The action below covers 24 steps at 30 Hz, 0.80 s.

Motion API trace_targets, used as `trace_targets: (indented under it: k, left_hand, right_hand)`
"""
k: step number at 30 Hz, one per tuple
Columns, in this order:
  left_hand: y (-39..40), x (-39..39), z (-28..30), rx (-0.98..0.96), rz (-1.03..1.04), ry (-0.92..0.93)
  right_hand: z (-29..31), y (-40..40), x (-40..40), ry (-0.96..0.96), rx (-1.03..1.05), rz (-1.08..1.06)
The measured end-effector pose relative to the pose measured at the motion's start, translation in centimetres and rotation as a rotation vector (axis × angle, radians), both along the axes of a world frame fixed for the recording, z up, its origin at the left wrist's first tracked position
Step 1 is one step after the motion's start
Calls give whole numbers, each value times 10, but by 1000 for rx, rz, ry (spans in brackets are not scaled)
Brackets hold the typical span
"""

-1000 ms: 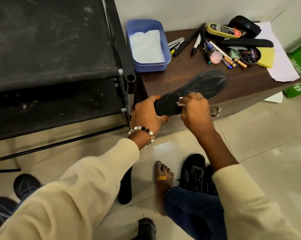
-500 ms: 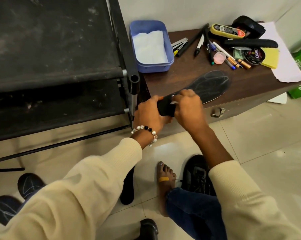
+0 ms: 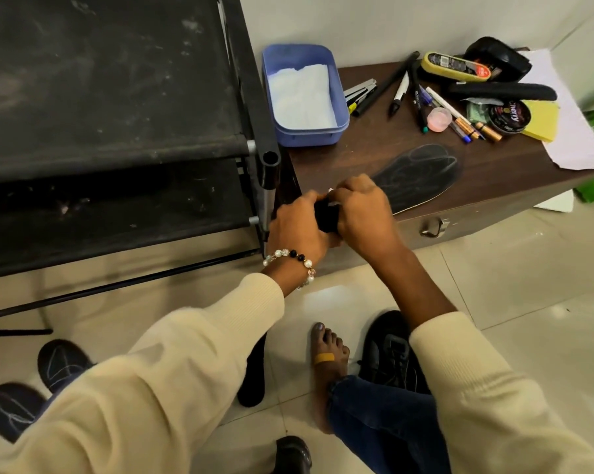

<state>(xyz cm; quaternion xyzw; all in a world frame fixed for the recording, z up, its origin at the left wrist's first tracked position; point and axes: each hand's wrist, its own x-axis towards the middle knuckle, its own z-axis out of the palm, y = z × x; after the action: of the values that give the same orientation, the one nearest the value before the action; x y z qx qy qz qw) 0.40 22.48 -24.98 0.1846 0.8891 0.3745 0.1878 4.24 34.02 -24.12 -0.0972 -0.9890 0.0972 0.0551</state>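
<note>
Black material marked with pale scribbled lines makes up the insole point(image 3: 418, 176), which lies slantwise on the brown wooden table point(image 3: 357, 145) at the centre of the frame. Its toe end points toward the upper right. Its heel end overhangs the table's near edge, and both of your hands meet there.

Your left hand point(image 3: 299, 227) grips the heel end, with the fingers curled round it from the left. Your right hand point(image 3: 364, 213) is just beside the left and touching it, knuckles up and fingers curled down over the same end. The right fingertips pinch a small white item point(image 3: 331, 191) against the insole. This item is too small to identify. The part of the heel between your hands is mostly hidden.

Note the surroundings:

- A blue tub point(image 3: 309, 133) holding white paper point(image 3: 302, 97) stands at the upper centre, on the table's far left corner.
- Pens and markers point(image 3: 401, 94) lie fanned out to the right of the tub.
- A round polish tin point(image 3: 509, 116) and a yellow sponge point(image 3: 541, 119) lie toward the upper right.
- A black rack point(image 3: 118, 97) fills the upper left.
- On the tiled floor at the lower centre, a black shoe point(image 3: 388, 357) lies just beside your bare foot point(image 3: 326, 354).
- Two spare insoles point(image 3: 60, 364) with similar markings lie at the lower left.
</note>
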Motion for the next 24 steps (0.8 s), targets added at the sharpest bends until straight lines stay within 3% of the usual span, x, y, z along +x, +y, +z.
trace_targets:
  k: [6,11,14,20,24]
  left_hand:
    - [-2,1,1,6,-13,-7]
    - [-1,1,5,-32,-4,10]
    - [0,1,4,-32,1,8]
    - [-1,2,4,-51,-11,-11]
    - [0,6,6,-97,-75,47]
  right_hand:
    - [5,32,-5,27,80,-240]
    - [1,0,-6,21,-14,-71]
    - [2,4,-5,-24,41,-37]
    - [15,41,11,-154,99,-345]
    - [30,16,17,-336,51,-151]
